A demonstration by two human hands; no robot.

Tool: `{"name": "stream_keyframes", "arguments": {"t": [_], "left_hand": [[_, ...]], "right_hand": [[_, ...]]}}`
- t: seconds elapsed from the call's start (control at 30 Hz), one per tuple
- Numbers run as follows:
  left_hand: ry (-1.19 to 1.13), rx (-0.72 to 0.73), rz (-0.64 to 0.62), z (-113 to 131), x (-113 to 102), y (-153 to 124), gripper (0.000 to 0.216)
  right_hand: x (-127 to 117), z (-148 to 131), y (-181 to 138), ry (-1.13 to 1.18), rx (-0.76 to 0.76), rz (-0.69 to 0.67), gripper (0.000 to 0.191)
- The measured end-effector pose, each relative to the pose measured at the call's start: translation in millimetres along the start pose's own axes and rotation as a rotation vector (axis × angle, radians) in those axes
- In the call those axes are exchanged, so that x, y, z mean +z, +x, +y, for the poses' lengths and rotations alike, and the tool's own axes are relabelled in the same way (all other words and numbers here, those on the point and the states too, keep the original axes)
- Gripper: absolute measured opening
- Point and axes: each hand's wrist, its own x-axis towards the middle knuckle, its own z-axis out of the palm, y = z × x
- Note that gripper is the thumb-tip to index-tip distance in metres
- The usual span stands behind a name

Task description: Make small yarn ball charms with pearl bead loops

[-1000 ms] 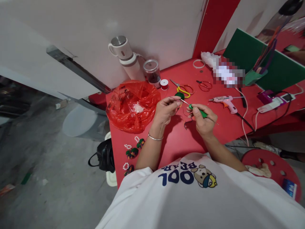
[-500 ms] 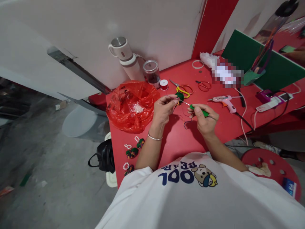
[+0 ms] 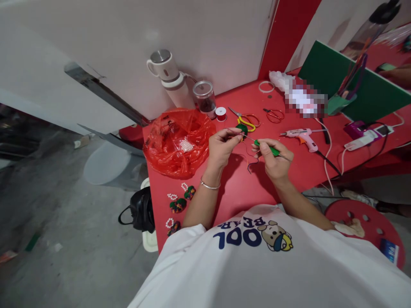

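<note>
My left hand (image 3: 222,149) is pinched shut above the red table (image 3: 237,188), holding a small piece of thread work I cannot make out; dark and orange strands (image 3: 248,164) hang below it. My right hand (image 3: 272,161) is closed round a green-handled crochet hook (image 3: 268,148), whose thin metal tip points left to the left fingertips. A green yarn ball (image 3: 242,128) lies just behind the hands, beside yellow-handled scissors (image 3: 245,121).
A red plastic bag (image 3: 178,141) with white beads lies left. Finished bead-and-yarn pieces (image 3: 178,205) sit near the front left edge. A white flask (image 3: 173,83), a jar (image 3: 205,97), a thread spool (image 3: 221,113), small scissors (image 3: 274,114) and a glue gun (image 3: 300,137) with cables stand behind.
Both hands stay together over the table. The left fingers shifted slightly and the hanging strands swung a little lower; the hook tip stays at the left fingertips.
</note>
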Motion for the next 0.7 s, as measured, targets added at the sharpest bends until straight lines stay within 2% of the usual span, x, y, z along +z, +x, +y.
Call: {"name": "stream_keyframes", "arguments": {"t": [0.27,0.43,0.6,0.7], "left_hand": [[0.128,0.056,0.020,-6,-5,3,0.014],[0.110,0.065,0.028,-8,-5,4,0.016],[0.053,-0.017,-0.009,-6,-2,3,0.019],[0.010,-0.101,-0.060,-3,-1,1,0.037]], "right_hand": [[-2,4,0,-0.040,0.016,-0.005,0.026],[-2,6,-1,-0.064,0.017,-0.007,0.024],[-3,12,-2,-0.105,0.005,-0.049,0.023],[-4,15,-4,-0.139,0.014,-0.055,0.024]]}}
